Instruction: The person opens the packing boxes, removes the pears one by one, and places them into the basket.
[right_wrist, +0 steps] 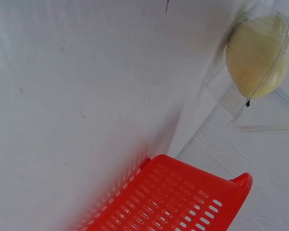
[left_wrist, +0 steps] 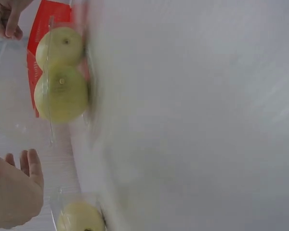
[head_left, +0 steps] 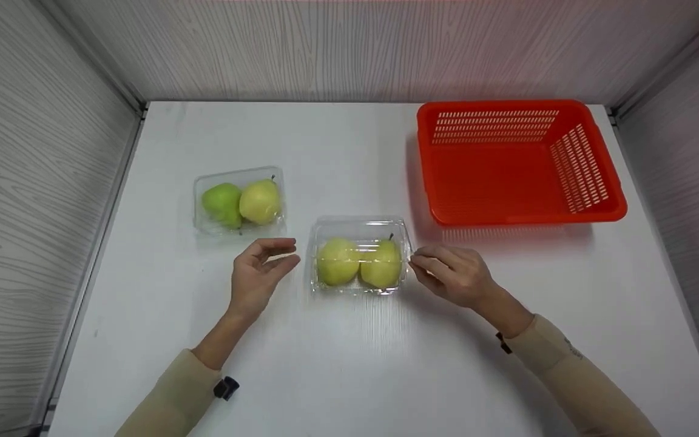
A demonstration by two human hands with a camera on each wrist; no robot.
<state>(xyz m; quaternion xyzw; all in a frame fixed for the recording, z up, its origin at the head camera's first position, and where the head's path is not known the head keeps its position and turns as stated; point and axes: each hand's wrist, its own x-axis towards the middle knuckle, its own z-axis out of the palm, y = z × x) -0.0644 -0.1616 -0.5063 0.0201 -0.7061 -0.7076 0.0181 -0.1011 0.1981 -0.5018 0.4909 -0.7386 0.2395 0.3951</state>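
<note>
A clear plastic clamshell box (head_left: 358, 226) with two yellow-green pears (head_left: 337, 262) stands mid-table. Its transparent lid (left_wrist: 14, 96) appears raised above the fruit in the left wrist view. At the box's right side, my right hand (head_left: 454, 276) pinches the lid's edge between thumb and fingers. To the left of the box, my left hand (head_left: 258, 273) hovers apart from it, thumb and fingers spread and holding nothing. Behind that hand is a second clear box (head_left: 204, 227) with one green pear (head_left: 222, 203) and one yellow-green pear (head_left: 260, 201).
A red plastic basket (head_left: 495, 182) with slotted walls stands at the back right, beyond my right hand. Wood-patterned panels (head_left: 301, 51) border the white table (head_left: 325, 364) at the back and both sides.
</note>
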